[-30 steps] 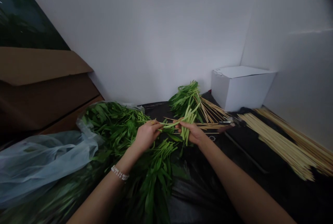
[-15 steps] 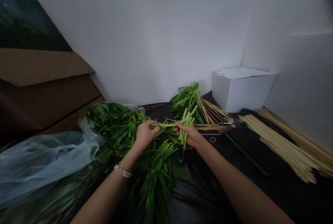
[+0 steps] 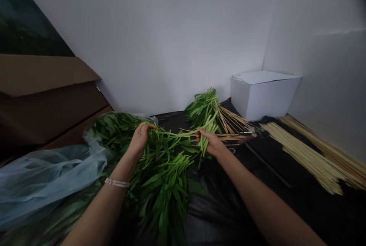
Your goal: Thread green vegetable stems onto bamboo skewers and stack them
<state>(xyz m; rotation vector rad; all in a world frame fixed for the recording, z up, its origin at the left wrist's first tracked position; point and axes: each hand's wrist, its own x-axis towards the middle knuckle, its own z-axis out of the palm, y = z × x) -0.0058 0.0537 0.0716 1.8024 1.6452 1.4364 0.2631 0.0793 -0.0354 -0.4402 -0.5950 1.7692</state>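
Note:
My right hand [image 3: 212, 142] is closed around a bunch of pale green cut stems [image 3: 206, 143]. From it, one long leafy green stem [image 3: 174, 134] stretches leftward towards my left hand [image 3: 140, 137]. The left fingers are pressed together at that stem's far end, over a heap of leafy greens [image 3: 120, 130]; the exact grip there is partly hidden. Nearer me lies a loose bunch of long-leaved greens [image 3: 168, 189], its cut ends pointing up and right. Beyond my right hand sits another bunch of greens [image 3: 201, 105], beside thin wooden sticks [image 3: 231, 118].
A translucent plastic bag [image 3: 57, 177] spreads at the left below a cardboard box [image 3: 45, 112]. On the right are a white box [image 3: 265, 95] and a bundle of pale sticks [image 3: 305, 158]. A small ring [image 3: 232, 150] rests on the black sheet [image 3: 217, 208].
My left hand has moved left and slightly up, away from the right hand, leaving a longer stretch of stem between them. The right hand still grips the stems.

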